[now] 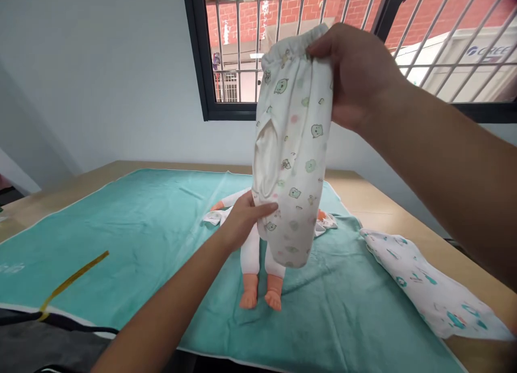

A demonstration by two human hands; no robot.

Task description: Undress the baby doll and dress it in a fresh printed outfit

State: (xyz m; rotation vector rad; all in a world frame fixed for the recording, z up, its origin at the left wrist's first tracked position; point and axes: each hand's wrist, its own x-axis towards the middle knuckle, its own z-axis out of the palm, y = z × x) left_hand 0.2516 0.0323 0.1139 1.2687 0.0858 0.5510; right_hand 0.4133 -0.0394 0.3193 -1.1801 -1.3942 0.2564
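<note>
A pair of white baby pants (pixel 299 141) with small green and pink prints hangs upright in front of me, its gathered waistband at the top. My right hand (pixel 355 71) pinches the waistband at its right corner. Lower down, my left hand (pixel 246 219) grips the left edge of the cloth, thumb in front and fingers hidden behind. An open slit shows in the fabric on the left side. Behind the pants a baby doll (pixel 251 260) lies on its back, legs toward me. The pants hide its head and most of its torso.
A teal mat (pixel 161 227) covers much of the wooden table (pixel 355 195). A folded white printed cloth (pixel 428 287) lies at the right edge. Yellow tape (pixel 76 276) and a black cable (pixel 81 324) are at the front left. A barred window (pixel 242 49) stands behind.
</note>
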